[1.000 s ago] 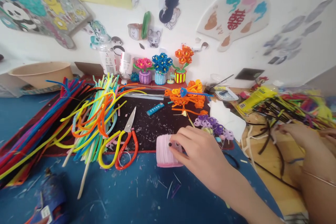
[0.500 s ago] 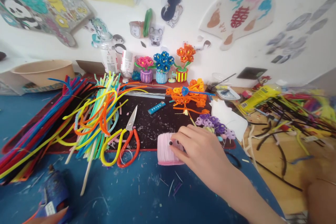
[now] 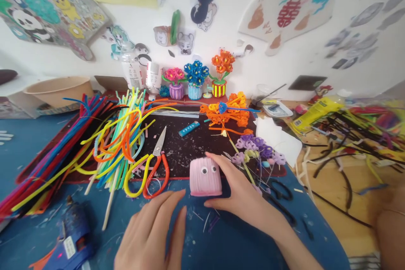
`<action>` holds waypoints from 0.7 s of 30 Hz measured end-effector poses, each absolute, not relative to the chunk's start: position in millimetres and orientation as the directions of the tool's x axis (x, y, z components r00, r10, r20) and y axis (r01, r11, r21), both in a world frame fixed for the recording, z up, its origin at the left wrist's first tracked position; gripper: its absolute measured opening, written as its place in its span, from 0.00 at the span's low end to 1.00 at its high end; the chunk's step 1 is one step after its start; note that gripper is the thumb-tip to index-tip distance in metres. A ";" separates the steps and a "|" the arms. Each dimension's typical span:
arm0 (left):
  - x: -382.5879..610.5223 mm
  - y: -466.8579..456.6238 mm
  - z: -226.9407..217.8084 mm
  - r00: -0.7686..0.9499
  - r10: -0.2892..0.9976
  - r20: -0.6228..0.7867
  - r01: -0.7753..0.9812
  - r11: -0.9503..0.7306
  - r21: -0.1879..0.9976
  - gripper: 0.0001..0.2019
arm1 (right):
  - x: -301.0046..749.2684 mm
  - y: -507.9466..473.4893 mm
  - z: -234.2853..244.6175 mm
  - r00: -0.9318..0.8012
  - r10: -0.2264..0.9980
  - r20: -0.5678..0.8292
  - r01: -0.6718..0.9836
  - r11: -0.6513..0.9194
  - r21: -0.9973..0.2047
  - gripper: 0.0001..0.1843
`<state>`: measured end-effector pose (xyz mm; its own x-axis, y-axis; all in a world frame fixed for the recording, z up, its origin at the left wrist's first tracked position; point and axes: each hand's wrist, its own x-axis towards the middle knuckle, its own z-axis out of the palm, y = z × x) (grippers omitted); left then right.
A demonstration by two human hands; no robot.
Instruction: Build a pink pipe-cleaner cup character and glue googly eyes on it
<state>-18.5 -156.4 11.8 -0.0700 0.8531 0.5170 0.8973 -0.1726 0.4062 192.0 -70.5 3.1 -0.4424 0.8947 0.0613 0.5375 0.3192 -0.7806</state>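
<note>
A small pink ribbed pot (image 3: 202, 183) stands upright on the blue table mat, with two googly eyes (image 3: 209, 170) on its side. My right hand (image 3: 240, 192) is at the pot's right side in a wide C shape. Its fingertips reach the top rim, and its thumb lies low in front, seemingly just off the pot. My left hand (image 3: 153, 230) hovers in front and to the left, empty, thumb and fingers apart. Scissors (image 3: 155, 164) with one yellow and one red handle lie left of the pot. A blue glue gun (image 3: 74, 232) rests at lower left.
Bundles of pipe cleaners (image 3: 118, 143) fill the left side. Purple flowers (image 3: 256, 147), orange flowers (image 3: 234, 112) and black-handled scissors (image 3: 281, 202) lie at right. A blue lighter (image 3: 189, 128) is behind the pot. Finished flower pots (image 3: 195, 90) stand by the wall.
My right hand has drawn its fingertips off the eye and spread around the pot's right side. My left hand has left the glue gun and come in beside the pot.
</note>
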 end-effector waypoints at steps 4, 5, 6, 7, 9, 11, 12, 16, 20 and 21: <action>10.5 -130.8 25.2 -0.029 0.877 0.479 0.897 -0.189 0.400 0.10 | 188.6 -67.1 0.7 -0.458 0.880 0.129 0.448 0.354 -0.821 0.40; 13.3 -127.9 23.7 -0.041 0.880 0.474 0.893 -0.181 0.413 0.10 | 189.3 -66.4 0.3 -0.463 0.874 0.145 0.433 0.366 -0.824 0.39; 15.1 -126.0 21.4 -0.049 0.879 0.473 0.888 -0.178 0.423 0.09 | 190.3 -65.9 -0.4 -0.463 0.872 0.158 0.424 0.375 -0.825 0.38; 16.2 -124.8 18.9 -0.051 0.877 0.477 0.884 -0.182 0.430 0.09 | 191.7 -65.6 -1.6 -0.458 0.873 0.169 0.419 0.379 -0.825 0.38; 18.2 -123.4 14.5 -0.056 0.871 0.489 0.878 -0.190 0.439 0.09 | 194.1 -65.5 -4.4 -0.451 0.874 0.181 0.413 0.384 -0.826 0.39; 21.2 -122.2 12.2 -0.069 0.850 0.522 0.880 -0.195 0.434 0.08 | 195.5 -65.9 -6.7 -0.462 0.868 0.182 0.401 0.387 -0.830 0.40; 23.1 -121.6 11.7 -0.077 0.838 0.541 0.883 -0.195 0.428 0.07 | 195.8 -66.2 -7.4 -0.470 0.864 0.182 0.392 0.389 -0.834 0.41; 30.2 -119.0 11.7 -0.101 0.800 0.591 0.893 -0.189 0.408 0.06 | 195.7 -67.8 -7.4 -0.482 0.855 0.192 0.372 0.398 -0.838 0.42; 32.5 -118.2 12.4 -0.120 0.794 0.596 0.893 -0.176 0.414 0.05 | 196.2 -68.6 -7.7 -0.488 0.848 0.208 0.370 0.417 -0.830 0.42; 32.7 -118.2 12.8 -0.120 0.795 0.594 0.893 -0.175 0.415 0.05 | 196.3 -68.5 -8.0 -0.489 0.847 0.208 0.372 0.419 -0.828 0.42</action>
